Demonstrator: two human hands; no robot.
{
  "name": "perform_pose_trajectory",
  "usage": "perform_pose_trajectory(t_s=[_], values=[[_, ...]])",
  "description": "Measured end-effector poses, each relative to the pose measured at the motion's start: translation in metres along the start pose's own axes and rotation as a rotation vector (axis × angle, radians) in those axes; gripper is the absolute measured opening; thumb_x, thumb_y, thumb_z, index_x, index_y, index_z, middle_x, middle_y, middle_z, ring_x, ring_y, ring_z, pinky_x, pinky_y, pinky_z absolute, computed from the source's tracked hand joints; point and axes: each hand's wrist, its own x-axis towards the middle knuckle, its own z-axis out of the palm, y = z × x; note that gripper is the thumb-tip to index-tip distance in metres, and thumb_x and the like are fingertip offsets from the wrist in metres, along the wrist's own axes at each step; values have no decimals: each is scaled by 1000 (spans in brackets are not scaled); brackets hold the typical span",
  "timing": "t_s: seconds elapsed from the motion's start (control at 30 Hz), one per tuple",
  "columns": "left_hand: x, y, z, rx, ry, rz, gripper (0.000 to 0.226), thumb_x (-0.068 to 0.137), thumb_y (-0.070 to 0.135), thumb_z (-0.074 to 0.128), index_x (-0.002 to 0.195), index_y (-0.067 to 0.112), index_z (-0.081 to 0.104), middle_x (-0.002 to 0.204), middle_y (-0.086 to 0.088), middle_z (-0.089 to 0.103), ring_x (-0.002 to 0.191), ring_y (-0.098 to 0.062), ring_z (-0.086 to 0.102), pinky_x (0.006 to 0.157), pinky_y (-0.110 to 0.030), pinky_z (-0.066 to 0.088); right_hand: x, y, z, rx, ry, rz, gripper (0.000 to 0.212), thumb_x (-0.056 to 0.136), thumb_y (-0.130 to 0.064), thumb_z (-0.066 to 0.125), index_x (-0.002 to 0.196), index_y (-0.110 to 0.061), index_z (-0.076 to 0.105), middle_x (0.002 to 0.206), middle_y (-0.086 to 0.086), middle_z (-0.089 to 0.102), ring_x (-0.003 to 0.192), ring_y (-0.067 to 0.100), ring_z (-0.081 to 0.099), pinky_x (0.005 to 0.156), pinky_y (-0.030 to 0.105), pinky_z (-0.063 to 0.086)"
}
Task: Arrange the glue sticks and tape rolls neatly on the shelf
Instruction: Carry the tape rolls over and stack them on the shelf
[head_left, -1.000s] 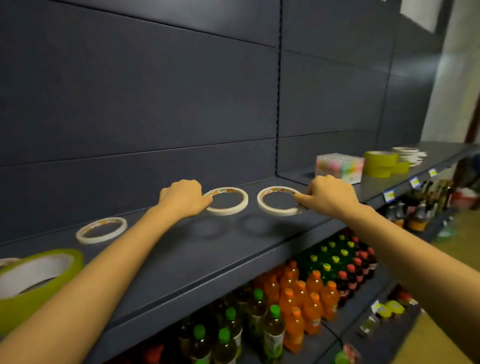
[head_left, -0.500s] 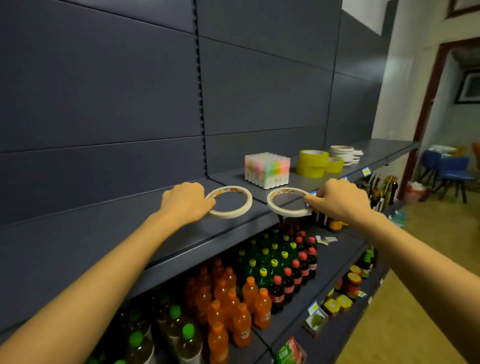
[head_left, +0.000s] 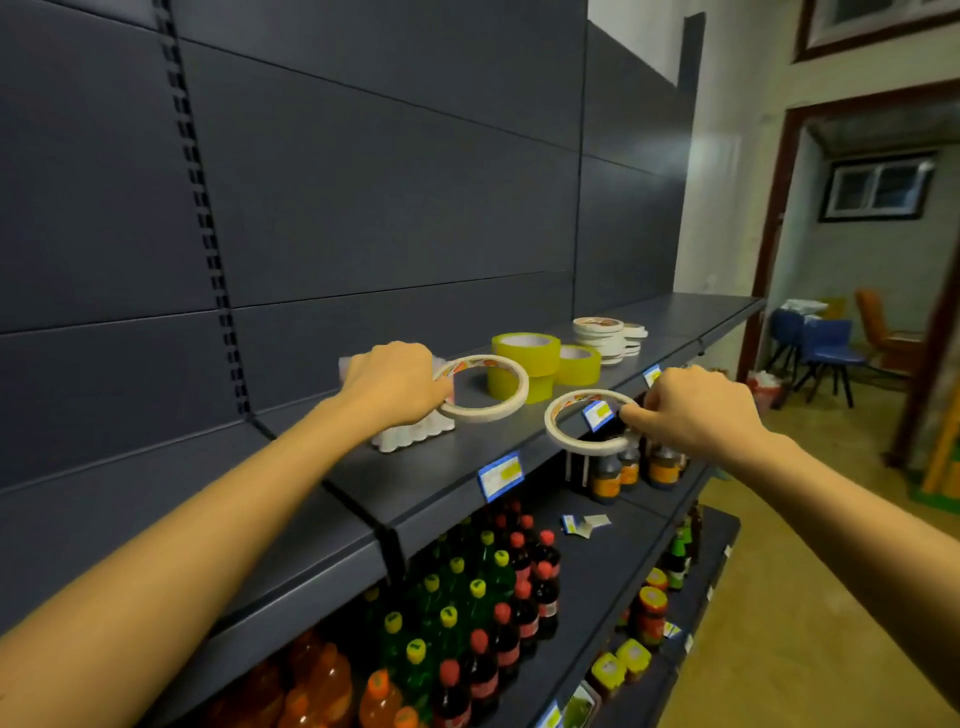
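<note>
The left hand (head_left: 395, 384) has its fingers curled on a thin white tape roll (head_left: 488, 414) and holds it above the shelf (head_left: 457, 457), just over the pack of glue sticks (head_left: 410, 439). The right hand (head_left: 696, 410) pinches a second thin roll (head_left: 584, 446) at the front edge of the shelf. Farther along are yellow tape rolls (head_left: 524, 361) and a stack of thin rolls (head_left: 597, 335).

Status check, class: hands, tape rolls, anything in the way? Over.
Left hand pinching left tape roll, right hand pinching right tape roll. Both off the shelf. Yellow tape stack behind left roll, glue stick pack under left hand.
</note>
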Motion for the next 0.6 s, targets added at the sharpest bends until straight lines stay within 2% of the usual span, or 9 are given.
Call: perform_pose_trajectory(t_s=[0.1, 0.23, 0.33, 0.4, 0.53, 0.6], values=[[44, 34, 13, -12, 21, 33, 40, 89, 39, 48, 56, 18, 40, 59, 1, 42, 61, -19, 43, 59, -29, 30, 28, 34, 10, -12, 12, 26, 50, 84, -55, 52, 59, -13, 62, 53, 0, 48, 56, 22, 50, 45, 22, 28], [90, 75, 31, -53, 12, 45, 38, 89, 37, 49, 57, 18, 40, 65, -1, 44, 74, -26, 47, 67, -32, 34, 57, 77, 27, 7, 11, 70, 52, 85, -53, 53, 52, -13, 53, 51, 1, 49, 53, 22, 50, 48, 23, 34], [121, 104, 45, -62, 16, 53, 37, 89, 39, 48, 61, 16, 42, 75, -4, 47, 76, -27, 46, 68, -32, 34, 80, 109, 41, 44, 3, 93, 59, 84, -60, 51, 60, -7, 63, 58, 5, 60, 59, 24, 59, 53, 27, 42], [140, 124, 55, -60, 16, 49, 41, 90, 41, 48, 58, 17, 41, 69, -2, 47, 73, -26, 46, 66, -32, 33, 97, 132, 51, 53, -4, 94, 59, 83, -60, 52, 67, -6, 69, 62, 7, 64, 63, 25, 62, 53, 26, 42], [178, 159, 74, -85, 37, 2, 43, 90, 41, 49, 55, 18, 40, 57, 2, 42, 55, -15, 41, 52, -27, 27, 138, 181, 70, 54, -2, 80, 51, 83, -54, 54, 63, -9, 66, 56, 2, 54, 59, 23, 56, 48, 23, 34], [195, 177, 81, -95, 42, -44, 43, 90, 41, 50, 55, 18, 41, 57, 2, 42, 57, -17, 42, 55, -27, 30, 161, 203, 78, 67, -11, 57, 50, 84, -53, 54, 59, -11, 61, 54, 1, 50, 54, 20, 52, 47, 23, 33]])
